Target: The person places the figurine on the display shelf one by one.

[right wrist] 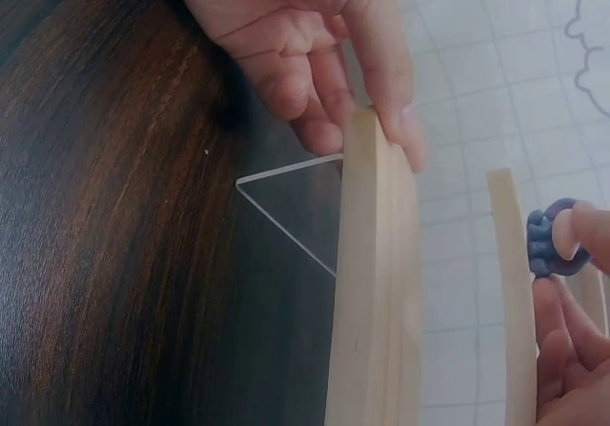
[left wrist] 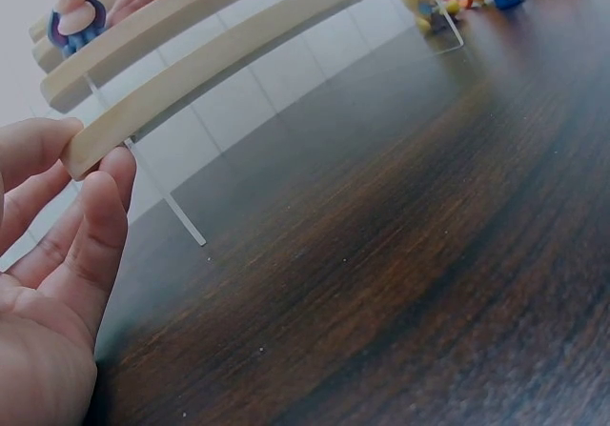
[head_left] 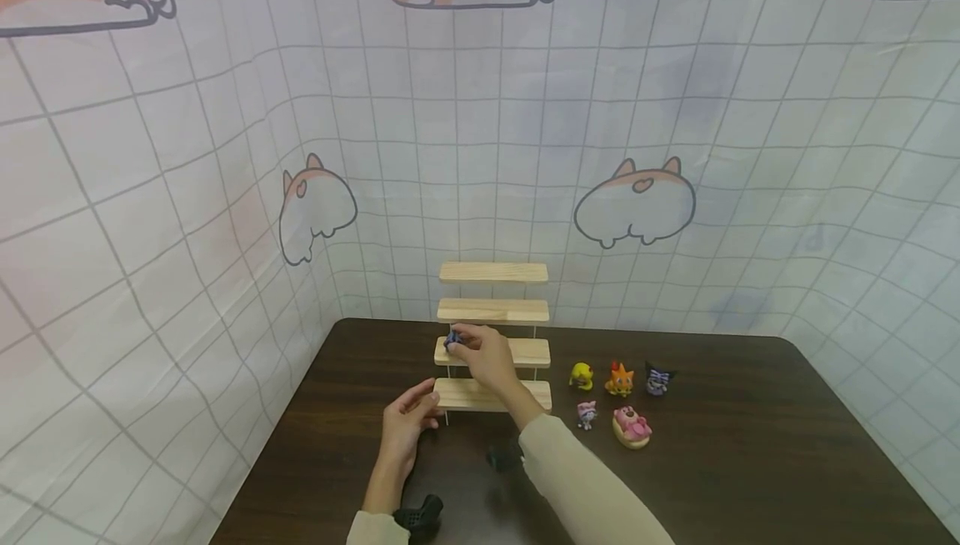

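At the rack's [head_left: 495, 310] nine o'clock end, my right fingers [head_left: 474, 331] pinch a blue figurine [right wrist: 541, 245], my left fingers [left wrist: 95, 221] the bottom board [head_left: 480, 395].

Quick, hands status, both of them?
Left hand: closed, gripping the left end of the lowest wooden board.
Right hand: closed, pinching a small blue figurine.

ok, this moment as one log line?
right hand: pinching blue figurine at second-lowest shelf, left end | left hand: gripping bottom shelf, left end | five other figurines: on table, to the right
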The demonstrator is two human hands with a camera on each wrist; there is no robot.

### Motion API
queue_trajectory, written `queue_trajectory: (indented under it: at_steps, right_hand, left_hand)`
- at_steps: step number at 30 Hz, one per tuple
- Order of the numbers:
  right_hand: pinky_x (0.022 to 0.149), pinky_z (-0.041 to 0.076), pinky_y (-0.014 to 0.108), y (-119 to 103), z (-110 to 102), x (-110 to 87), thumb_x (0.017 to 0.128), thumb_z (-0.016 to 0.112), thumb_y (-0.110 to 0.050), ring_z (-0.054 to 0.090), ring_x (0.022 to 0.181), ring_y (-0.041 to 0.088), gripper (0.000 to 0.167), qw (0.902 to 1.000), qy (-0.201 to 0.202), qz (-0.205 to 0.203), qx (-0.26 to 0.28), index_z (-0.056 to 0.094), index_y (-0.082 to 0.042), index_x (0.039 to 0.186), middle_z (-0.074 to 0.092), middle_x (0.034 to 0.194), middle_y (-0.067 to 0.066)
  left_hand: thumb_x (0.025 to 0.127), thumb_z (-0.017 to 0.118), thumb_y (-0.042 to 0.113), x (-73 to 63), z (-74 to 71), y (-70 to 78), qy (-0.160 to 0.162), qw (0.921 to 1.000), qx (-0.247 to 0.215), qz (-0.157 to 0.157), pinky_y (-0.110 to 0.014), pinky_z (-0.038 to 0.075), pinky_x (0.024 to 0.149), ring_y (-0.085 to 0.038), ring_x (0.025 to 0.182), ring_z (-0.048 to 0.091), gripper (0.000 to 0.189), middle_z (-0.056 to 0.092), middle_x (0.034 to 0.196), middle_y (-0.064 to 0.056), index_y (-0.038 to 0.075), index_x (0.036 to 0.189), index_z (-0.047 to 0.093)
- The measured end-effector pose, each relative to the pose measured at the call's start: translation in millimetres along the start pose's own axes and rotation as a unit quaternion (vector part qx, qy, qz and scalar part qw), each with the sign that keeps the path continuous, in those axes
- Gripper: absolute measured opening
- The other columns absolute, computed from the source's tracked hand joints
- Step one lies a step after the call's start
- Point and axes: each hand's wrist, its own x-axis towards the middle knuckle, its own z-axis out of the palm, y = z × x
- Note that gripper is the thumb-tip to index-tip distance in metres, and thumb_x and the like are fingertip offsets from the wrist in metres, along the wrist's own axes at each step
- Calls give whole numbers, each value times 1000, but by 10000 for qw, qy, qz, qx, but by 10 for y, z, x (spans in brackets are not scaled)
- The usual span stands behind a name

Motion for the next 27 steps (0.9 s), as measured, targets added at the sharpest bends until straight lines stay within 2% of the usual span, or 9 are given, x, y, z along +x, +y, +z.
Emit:
queue_trajectory:
  at_steps: [8, 27]
  right_hand:
    - [85, 61, 44, 1, 27, 20, 97, 72, -23, 71, 109, 31, 35, 9999, 32, 55, -95, 70, -19, 132, 73, 119, 11]
    - [81, 60, 41, 8, 47, 24, 95, 74, -24, 71, 104, 29, 36, 9997, 101, 31, -217, 71, -18, 131, 71, 115, 10]
  left_hand:
    - [96, 73, 13, -11, 2, 0, -19, 10000, -20, 4, -22, 57, 63, -11, 78, 72, 42, 76, 93, 1, 1, 135, 64]
    - [96, 72, 16, 3, 6, 5, -17, 10000, 29, 12, -23, 57, 63, -11, 79, 72, 43, 76, 96, 2, 2, 137, 63]
